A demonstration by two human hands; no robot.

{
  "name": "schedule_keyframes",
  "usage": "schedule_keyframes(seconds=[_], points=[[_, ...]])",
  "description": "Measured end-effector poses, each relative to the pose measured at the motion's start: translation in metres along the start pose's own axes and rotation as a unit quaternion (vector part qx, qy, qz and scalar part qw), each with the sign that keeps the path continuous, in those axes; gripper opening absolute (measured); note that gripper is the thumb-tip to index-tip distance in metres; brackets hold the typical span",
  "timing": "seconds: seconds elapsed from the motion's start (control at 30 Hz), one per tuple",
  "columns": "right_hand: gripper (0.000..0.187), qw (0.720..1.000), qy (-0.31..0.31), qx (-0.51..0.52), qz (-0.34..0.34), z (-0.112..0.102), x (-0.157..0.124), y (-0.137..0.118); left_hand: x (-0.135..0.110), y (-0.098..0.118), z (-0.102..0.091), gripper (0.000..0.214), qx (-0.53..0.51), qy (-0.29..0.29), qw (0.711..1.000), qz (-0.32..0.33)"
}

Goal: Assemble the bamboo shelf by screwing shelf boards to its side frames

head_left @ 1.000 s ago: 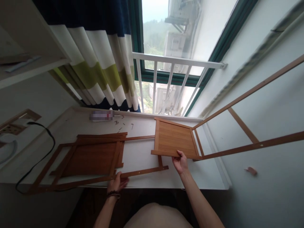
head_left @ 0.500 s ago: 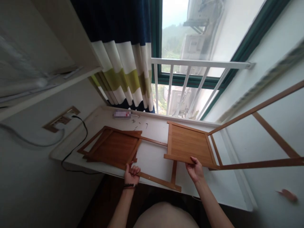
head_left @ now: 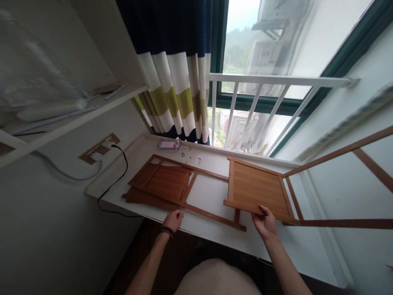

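My right hand (head_left: pixel 265 223) grips the near rail of a brown wooden panel frame (head_left: pixel 258 186), thumb on top and fingers beneath. Long wooden legs stretch from this frame to the right, raised above the white desk. My left hand (head_left: pixel 173 220) is closed in a fist at the desk's front edge, with no object showing in it. Just beyond that fist lies a second wooden frame (head_left: pixel 211 213) with a panel and long side rails, its right end passing under the first frame. Beneath its left part, a further wooden panel (head_left: pixel 144 199) sticks out.
Several small dark hardware pieces (head_left: pixel 199 161) lie on the white desk (head_left: pixel 211 190) near a blurred-out packet (head_left: pixel 168 145). A black cable (head_left: pixel 106 190) runs from the wall socket (head_left: pixel 100 149) over the desk's left side. Behind stand a striped curtain (head_left: pixel 175 98) and a white window railing (head_left: pixel 276 79).
My left hand has let go of the left frame and closed. That frame has shifted back toward the window, uncovering more of the panel below. My right hand keeps its grip.
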State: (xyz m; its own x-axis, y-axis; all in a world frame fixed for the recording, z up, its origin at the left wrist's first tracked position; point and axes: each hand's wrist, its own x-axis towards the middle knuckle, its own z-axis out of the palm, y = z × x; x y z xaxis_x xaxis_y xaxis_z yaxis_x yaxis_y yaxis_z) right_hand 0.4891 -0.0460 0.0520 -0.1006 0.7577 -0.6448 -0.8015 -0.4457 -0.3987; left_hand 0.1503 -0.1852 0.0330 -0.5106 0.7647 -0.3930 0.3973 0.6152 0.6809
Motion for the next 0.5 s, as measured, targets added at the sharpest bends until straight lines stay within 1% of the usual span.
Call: schedule_keyframes(seconds=[0.03, 0.07, 0.1, 0.13, 0.17, 0.2, 0.23, 0.33, 0.4, 0.47, 0.5], points=[[0.017, 1.000, 0.003, 0.005, 0.000, 0.000, 0.000, 0.000, 0.000, 0.000, -0.008, 0.011, 0.077, 0.035, 0.995, 0.061], [0.017, 1.000, 0.004, 0.006, -0.003, 0.001, 0.000, 0.001, 0.002, 0.002, -0.015, 0.012, 0.142, 0.060, 0.981, 0.119], [0.016, 1.000, 0.003, 0.004, -0.007, 0.001, 0.000, 0.001, 0.005, 0.003, -0.022, 0.022, 0.193, 0.075, 0.964, 0.169], [0.015, 1.000, 0.000, 0.000, -0.014, 0.001, 0.000, 0.001, 0.010, 0.005, -0.028, 0.033, 0.231, 0.079, 0.946, 0.211], [0.015, 1.000, -0.001, -0.004, -0.021, 0.001, 0.000, 0.001, 0.015, 0.006, -0.032, 0.041, 0.259, 0.072, 0.932, 0.244], [0.015, 1.000, -0.001, -0.006, -0.025, 0.001, 0.000, 0.002, 0.022, 0.006, -0.036, 0.045, 0.277, 0.058, 0.921, 0.268], [0.015, 1.000, 0.001, -0.003, -0.026, 0.000, 0.000, 0.002, 0.030, 0.005, -0.040, 0.044, 0.289, 0.040, 0.913, 0.285], [0.016, 0.999, 0.014, 0.019, -0.033, -0.001, 0.001, 0.003, 0.052, 0.002, -0.047, 0.032, 0.307, -0.014, 0.900, 0.310], [0.014, 0.998, 0.014, 0.024, -0.055, -0.001, 0.003, 0.004, 0.063, 0.002, -0.050, 0.026, 0.305, -0.046, 0.892, 0.330], [0.010, 0.996, 0.013, 0.013, -0.086, -0.001, 0.004, 0.005, 0.069, 0.003, -0.052, 0.024, 0.283, -0.070, 0.892, 0.345], [0.010, 0.995, 0.016, 0.008, -0.098, -0.001, 0.004, 0.006, 0.071, 0.004, -0.053, 0.023, 0.268, -0.077, 0.897, 0.343]])
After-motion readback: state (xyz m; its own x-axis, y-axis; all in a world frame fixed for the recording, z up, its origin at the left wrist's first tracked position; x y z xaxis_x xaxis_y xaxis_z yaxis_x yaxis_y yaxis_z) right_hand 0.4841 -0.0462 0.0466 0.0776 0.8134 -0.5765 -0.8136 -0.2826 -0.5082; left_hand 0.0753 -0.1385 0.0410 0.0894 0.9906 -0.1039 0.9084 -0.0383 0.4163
